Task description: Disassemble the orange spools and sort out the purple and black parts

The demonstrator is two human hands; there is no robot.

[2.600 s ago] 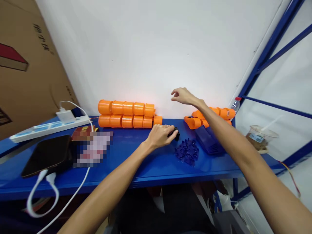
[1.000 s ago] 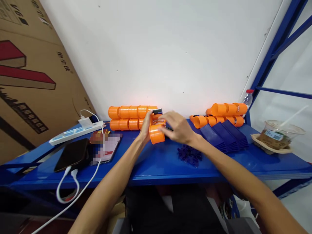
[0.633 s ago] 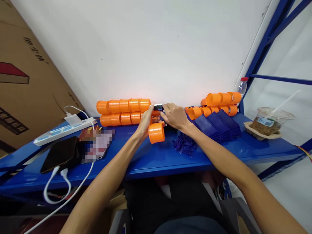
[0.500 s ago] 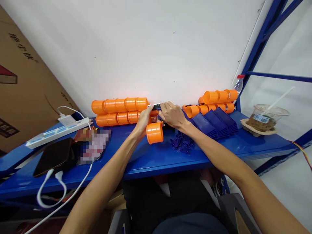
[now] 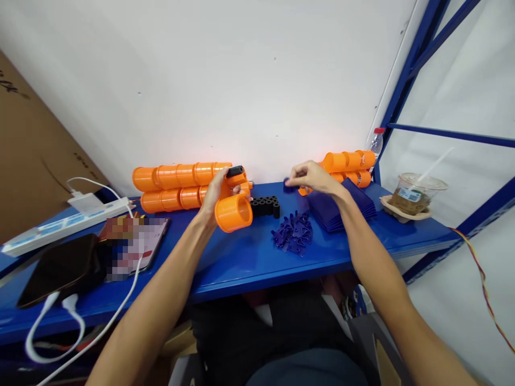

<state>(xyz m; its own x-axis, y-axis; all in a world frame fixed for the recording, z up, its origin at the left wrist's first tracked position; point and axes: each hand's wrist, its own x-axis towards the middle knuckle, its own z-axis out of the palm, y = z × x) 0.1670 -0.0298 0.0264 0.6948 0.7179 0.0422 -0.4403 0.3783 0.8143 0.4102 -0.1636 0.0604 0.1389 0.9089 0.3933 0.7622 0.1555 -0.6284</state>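
Note:
My left hand (image 5: 215,194) is closed around an orange plastic cup-shaped part (image 5: 233,214), its round mouth facing me. A short black tube (image 5: 235,171) sticks out by the thumb, on top of the held part. To the right, my right hand (image 5: 311,177) hovers with fingers curled into a pinch; what they hold, if anything, is hidden. Just left of these fingertips is a small dark blue round piece (image 5: 287,186); contact is unclear. Between the hands stand several black tubes (image 5: 263,206) in a cluster. A pile of small blue plastic clips (image 5: 295,233) lies nearer me.
Stacked orange cup parts (image 5: 177,176) lie at left, more orange parts (image 5: 350,161) at right. Blue flat panels (image 5: 341,206) sit under my right forearm. A drink cup (image 5: 416,193), a phone (image 5: 155,244), a black device (image 5: 60,268) and a power strip (image 5: 68,225) share the blue shelf.
My right hand has left the orange part and moved right, beside the dark blue piece. My left hand still grips the orange part, its mouth now turned more toward me. The view has shifted.

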